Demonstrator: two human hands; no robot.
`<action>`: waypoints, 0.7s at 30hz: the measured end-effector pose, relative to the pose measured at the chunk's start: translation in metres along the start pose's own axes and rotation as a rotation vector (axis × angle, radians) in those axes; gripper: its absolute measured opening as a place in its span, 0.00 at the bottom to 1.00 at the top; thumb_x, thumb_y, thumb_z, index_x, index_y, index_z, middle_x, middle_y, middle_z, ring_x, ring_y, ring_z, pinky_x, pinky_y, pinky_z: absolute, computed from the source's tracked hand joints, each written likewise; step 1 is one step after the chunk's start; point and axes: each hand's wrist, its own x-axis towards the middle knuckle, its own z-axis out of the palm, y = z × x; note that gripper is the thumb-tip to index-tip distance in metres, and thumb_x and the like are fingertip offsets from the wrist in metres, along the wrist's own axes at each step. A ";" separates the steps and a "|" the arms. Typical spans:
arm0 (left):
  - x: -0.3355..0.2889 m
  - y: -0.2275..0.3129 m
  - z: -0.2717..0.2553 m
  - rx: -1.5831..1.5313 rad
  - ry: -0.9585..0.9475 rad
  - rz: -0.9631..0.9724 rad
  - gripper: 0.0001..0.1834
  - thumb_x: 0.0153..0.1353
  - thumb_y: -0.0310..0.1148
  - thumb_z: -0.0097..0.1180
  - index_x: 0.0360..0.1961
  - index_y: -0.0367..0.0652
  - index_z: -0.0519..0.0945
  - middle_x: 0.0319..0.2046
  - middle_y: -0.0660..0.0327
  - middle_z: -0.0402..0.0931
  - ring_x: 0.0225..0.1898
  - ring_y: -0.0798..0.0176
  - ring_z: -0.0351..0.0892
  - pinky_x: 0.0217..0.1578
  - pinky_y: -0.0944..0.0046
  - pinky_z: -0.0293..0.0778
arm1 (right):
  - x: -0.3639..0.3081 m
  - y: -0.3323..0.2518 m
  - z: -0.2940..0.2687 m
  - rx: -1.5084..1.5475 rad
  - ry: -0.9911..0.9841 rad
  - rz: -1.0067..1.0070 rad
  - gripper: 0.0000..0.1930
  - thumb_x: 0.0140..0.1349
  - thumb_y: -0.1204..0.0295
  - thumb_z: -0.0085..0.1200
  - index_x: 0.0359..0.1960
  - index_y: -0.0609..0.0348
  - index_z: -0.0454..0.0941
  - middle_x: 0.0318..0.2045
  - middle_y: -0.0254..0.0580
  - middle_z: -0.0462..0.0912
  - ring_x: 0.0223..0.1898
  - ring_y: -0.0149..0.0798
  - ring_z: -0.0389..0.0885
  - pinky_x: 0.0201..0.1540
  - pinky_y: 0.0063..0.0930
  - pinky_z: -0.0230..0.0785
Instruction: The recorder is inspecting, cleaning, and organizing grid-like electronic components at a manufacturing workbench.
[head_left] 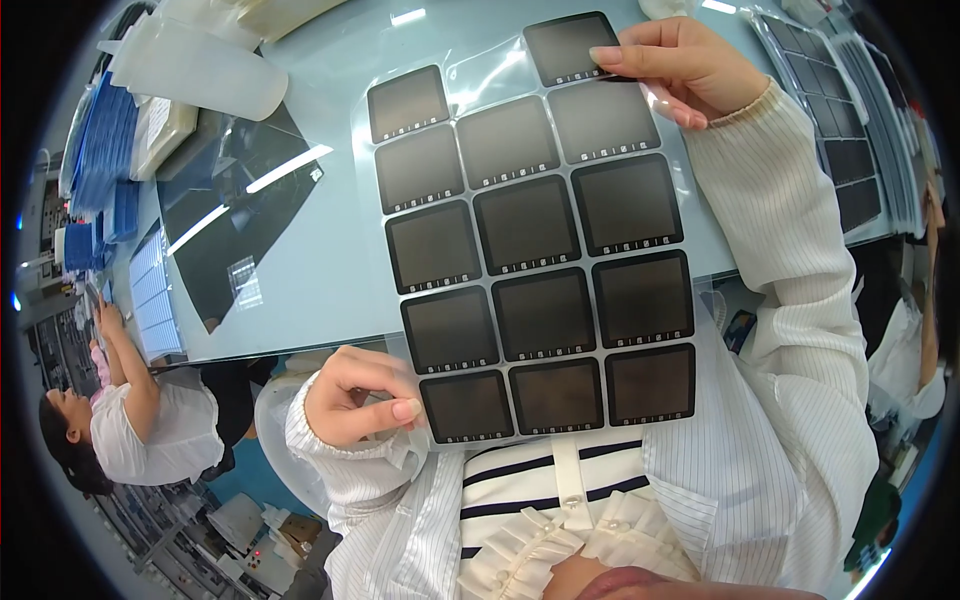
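A clear plastic sheet (487, 88) is held up in front of me over the table's near edge. Small dark rectangular panels (527, 222) with black borders and pale markings sit on it in three columns. At its lower left corner, my left hand (362, 398) pinches the sheet between thumb and fingers. Near the top right, my right hand (695, 72) is closed on one dark panel (570, 48), thumb over its lower right corner. That panel sits slightly askew from the rows below. Whether it is attached to the sheet I cannot tell. Bare film shows between the two topmost panels.
On the pale table (330, 250) lies a large dark glossy sheet (235, 200). A translucent white jug (205, 70) and blue stacked sheets (105, 150) are at the far left. Stacked sheets of dark panels (825, 90) occupy the right. Another person (160, 425) works at left.
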 end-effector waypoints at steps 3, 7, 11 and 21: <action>-0.001 -0.007 0.000 -0.047 0.028 0.010 0.10 0.58 0.27 0.51 0.24 0.32 0.78 0.21 0.56 0.76 0.21 0.66 0.75 0.23 0.70 0.69 | 0.002 0.006 -0.001 -0.010 0.034 -0.039 0.18 0.61 0.62 0.52 0.16 0.54 0.65 0.06 0.31 0.70 0.05 0.21 0.68 0.06 0.06 0.52; -0.003 -0.012 -0.001 -0.124 0.042 0.016 0.11 0.59 0.28 0.51 0.24 0.32 0.78 0.21 0.56 0.76 0.21 0.66 0.75 0.23 0.71 0.70 | 0.004 0.004 -0.002 -0.055 0.014 -0.006 0.18 0.62 0.62 0.51 0.16 0.53 0.64 0.06 0.31 0.70 0.05 0.20 0.68 0.07 0.05 0.51; -0.003 -0.011 -0.001 -0.137 0.039 0.007 0.11 0.59 0.28 0.51 0.24 0.32 0.77 0.21 0.56 0.76 0.20 0.67 0.75 0.23 0.71 0.71 | 0.003 0.005 -0.001 -0.055 0.043 -0.001 0.18 0.62 0.61 0.51 0.16 0.52 0.64 0.05 0.30 0.69 0.04 0.20 0.66 0.06 0.06 0.49; -0.006 -0.020 -0.002 -0.247 0.098 -0.004 0.11 0.59 0.28 0.51 0.24 0.31 0.78 0.21 0.56 0.76 0.21 0.67 0.74 0.24 0.70 0.69 | 0.005 0.005 0.006 -0.021 0.064 0.020 0.17 0.61 0.61 0.52 0.17 0.53 0.64 0.05 0.29 0.68 0.03 0.20 0.65 0.07 0.07 0.49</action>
